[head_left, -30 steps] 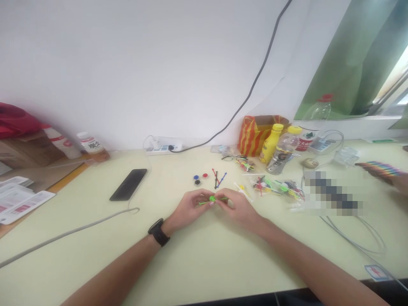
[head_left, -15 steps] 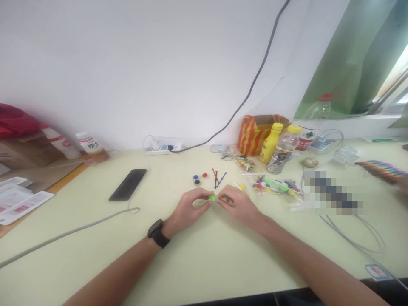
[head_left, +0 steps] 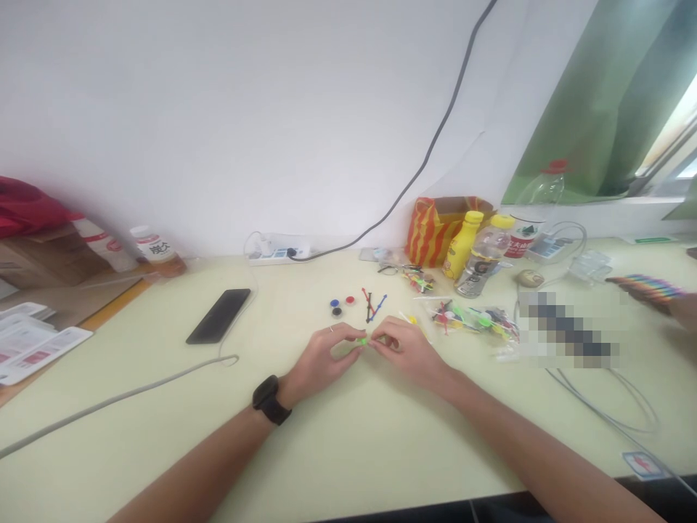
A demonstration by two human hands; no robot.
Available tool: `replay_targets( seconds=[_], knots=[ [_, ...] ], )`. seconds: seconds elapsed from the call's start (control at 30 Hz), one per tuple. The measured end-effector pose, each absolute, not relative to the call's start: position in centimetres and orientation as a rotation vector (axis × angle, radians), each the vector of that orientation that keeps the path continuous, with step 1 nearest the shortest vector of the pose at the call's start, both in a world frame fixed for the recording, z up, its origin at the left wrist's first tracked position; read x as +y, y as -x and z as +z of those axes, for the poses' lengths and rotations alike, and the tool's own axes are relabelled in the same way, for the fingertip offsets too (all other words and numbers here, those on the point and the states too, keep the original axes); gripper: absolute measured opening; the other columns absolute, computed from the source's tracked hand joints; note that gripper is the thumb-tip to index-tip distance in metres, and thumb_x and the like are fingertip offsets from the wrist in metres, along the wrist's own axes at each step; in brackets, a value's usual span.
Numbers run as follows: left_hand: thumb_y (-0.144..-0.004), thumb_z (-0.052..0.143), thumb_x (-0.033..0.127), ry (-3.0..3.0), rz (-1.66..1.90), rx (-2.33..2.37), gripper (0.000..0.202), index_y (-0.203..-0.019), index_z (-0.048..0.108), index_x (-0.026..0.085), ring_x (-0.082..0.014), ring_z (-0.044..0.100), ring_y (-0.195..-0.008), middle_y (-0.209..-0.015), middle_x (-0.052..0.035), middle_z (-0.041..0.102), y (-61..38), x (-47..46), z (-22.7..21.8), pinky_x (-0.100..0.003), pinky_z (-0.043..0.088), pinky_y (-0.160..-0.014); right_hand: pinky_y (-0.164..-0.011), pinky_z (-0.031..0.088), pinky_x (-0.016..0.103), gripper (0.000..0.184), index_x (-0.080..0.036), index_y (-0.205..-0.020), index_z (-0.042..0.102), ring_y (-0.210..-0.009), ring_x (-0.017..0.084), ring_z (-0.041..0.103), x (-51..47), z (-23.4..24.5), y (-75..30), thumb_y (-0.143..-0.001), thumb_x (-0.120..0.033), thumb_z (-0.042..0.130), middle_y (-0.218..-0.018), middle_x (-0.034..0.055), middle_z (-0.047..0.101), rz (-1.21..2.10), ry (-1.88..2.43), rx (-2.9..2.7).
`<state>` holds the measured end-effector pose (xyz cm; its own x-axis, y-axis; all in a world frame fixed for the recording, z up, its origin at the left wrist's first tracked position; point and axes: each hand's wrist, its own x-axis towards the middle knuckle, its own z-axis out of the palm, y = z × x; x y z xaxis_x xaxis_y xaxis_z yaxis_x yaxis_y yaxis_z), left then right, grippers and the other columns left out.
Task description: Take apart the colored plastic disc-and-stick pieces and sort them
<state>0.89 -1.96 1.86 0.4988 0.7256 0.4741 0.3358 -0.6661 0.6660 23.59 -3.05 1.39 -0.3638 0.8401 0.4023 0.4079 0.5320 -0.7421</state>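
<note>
Between thumb and fingertips, my left hand (head_left: 322, 357) pinches a small bright green plastic piece (head_left: 362, 341). My right hand (head_left: 406, 351) meets it from the right with closed fingertips. What those fingers hold, if anything, is too small and covered to make out. Just beyond the hands lie a blue disc (head_left: 334, 302), a red disc (head_left: 349, 300) and a black disc (head_left: 336, 311). Beside them, thin plastic sticks with arrow-like ends lie crossed: a red stick (head_left: 365, 295), a black stick (head_left: 369, 309) and a blue stick (head_left: 378, 308).
Bagged colourful plastic parts (head_left: 473, 318) lie to the right, before a yellow bottle (head_left: 462, 245) and a striped bag (head_left: 425, 232). A phone (head_left: 218, 316) and a cable (head_left: 136, 392) are at left. Another person's hand (head_left: 685, 314) is by a rainbow-striped object (head_left: 647, 290).
The green piece has turned slightly in my left fingertips, with less of it showing. Both hands stay almost in place. At the far right, the other person's hand has shifted left into view.
</note>
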Motion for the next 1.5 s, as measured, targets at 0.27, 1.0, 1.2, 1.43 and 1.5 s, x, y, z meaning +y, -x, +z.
replay_targets(
  seconds=[0.27, 1.0, 1.2, 1.43, 1.5],
  knots=[
    [-0.089, 0.072, 0.029, -2.113, 1.027, 0.976, 0.017, -0.103, 0.076, 0.019, -0.0212, 0.073, -0.088, -0.098, -0.0066, 0.078, -1.0, -2.1, 2.0, -0.033, 0.058, -0.084, -0.076, 0.052, 0.033, 0.01, -0.021, -0.093, 0.069, -0.082, 0.018, 0.064, -2.9, 2.0, -23.5, -0.094, -0.028, 0.061, -0.093, 0.005, 0.068, 0.859, 0.975, -1.81],
    [-0.087, 0.078, 0.039, -1.496, 0.973, 0.804, 0.031, -0.109, 0.071, 0.018, -0.0179, 0.068, -0.086, -0.098, -0.007, 0.072, -1.3, -1.7, 3.0, -0.032, 0.056, -0.081, -0.069, 0.052, 0.03, 0.026, -0.023, -0.109, 0.068, -0.08, 0.017, 0.061, -2.7, 2.4, -23.9, -0.096, -0.044, 0.061, -0.098, 0.0059, 0.064, 0.818, 1.015, -1.646],
    [-0.083, 0.083, 0.038, -1.447, 0.973, 0.826, 0.032, -0.104, 0.073, 0.016, -0.0207, 0.07, -0.092, -0.099, -0.008, 0.074, -1.3, -1.5, 2.8, -0.035, 0.059, -0.087, -0.064, 0.045, 0.028, 0.052, -0.026, -0.147, 0.046, -0.071, 0.015, 0.051, -3.6, 2.9, -23.5, -0.101, -0.048, 0.052, -0.083, -0.0003, 0.053, 0.994, 0.944, -1.633],
    [-0.081, 0.084, 0.037, -1.438, 1.015, 0.864, 0.031, -0.101, 0.074, 0.017, -0.0201, 0.071, -0.091, -0.099, -0.0075, 0.074, -1.3, -1.6, 2.9, -0.036, 0.059, -0.089, -0.056, 0.036, 0.03, 0.07, -0.021, -0.047, 0.04, -0.051, 0.012, 0.034, -3.2, 2.8, -23.9, -0.103, -0.063, 0.036, -0.049, -0.0018, 0.034, 1.272, 0.943, -1.699],
    [-0.081, 0.084, 0.037, -1.422, 1.02, 0.86, 0.03, -0.101, 0.074, 0.017, -0.0194, 0.071, -0.089, -0.097, -0.0067, 0.074, -1.4, -1.6, 2.9, -0.035, 0.059, -0.088, -0.055, 0.034, 0.03, 0.07, -0.021, -0.046, 0.036, -0.051, 0.012, 0.033, -3.0, 3.0, -24.0, -0.101, -0.064, 0.04, -0.05, -0.0019, 0.034, 1.276, 0.926, -1.642]
  ],
)
